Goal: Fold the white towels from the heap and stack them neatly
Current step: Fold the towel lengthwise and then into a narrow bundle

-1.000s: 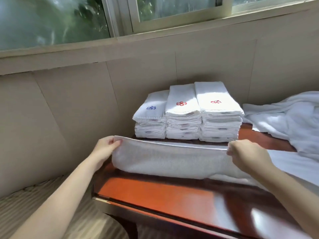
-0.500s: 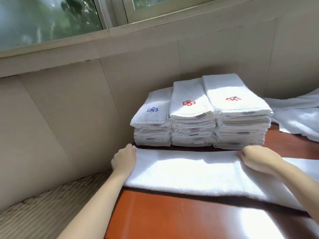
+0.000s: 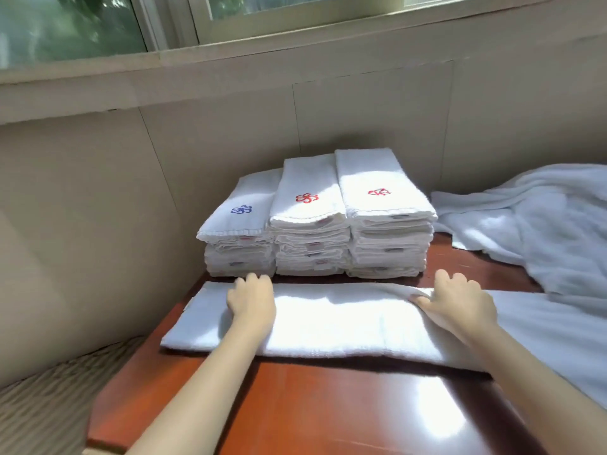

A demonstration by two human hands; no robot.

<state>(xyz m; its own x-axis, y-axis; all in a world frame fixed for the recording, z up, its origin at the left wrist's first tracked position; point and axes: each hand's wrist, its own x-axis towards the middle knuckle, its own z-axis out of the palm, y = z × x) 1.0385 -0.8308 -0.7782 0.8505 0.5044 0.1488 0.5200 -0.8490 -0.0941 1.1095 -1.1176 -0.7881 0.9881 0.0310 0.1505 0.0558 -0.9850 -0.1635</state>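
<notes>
Head view is showing the left hand [image 3: 251, 302] and the right hand [image 3: 460, 307] lying palm-down on one long towel [image 3: 345, 320]. Their fingers are curling over its far long edge and gripping it, though the fingertips are hidden. The right thumb is spreading flat and is bunching a small ridge of cloth beside it.

The lengthwise fold is looking finished, so the step in hand is probably the crosswise fold. To do it well, each hand should be pinching both layers together. One end should be travelling over to meet the other with the long edges lined up, and the ridge should be getting pressed out before the crease sets.

The towel is lying across the bench [image 3: 328, 405], its left end nearing the left edge and its right end running towards the loose heap [image 3: 542, 231] on the right side. The hands are sitting inboard of both ends. Just beyond the fingers, three stacks [image 3: 312, 238] are standing by the bench's far edge.
</notes>
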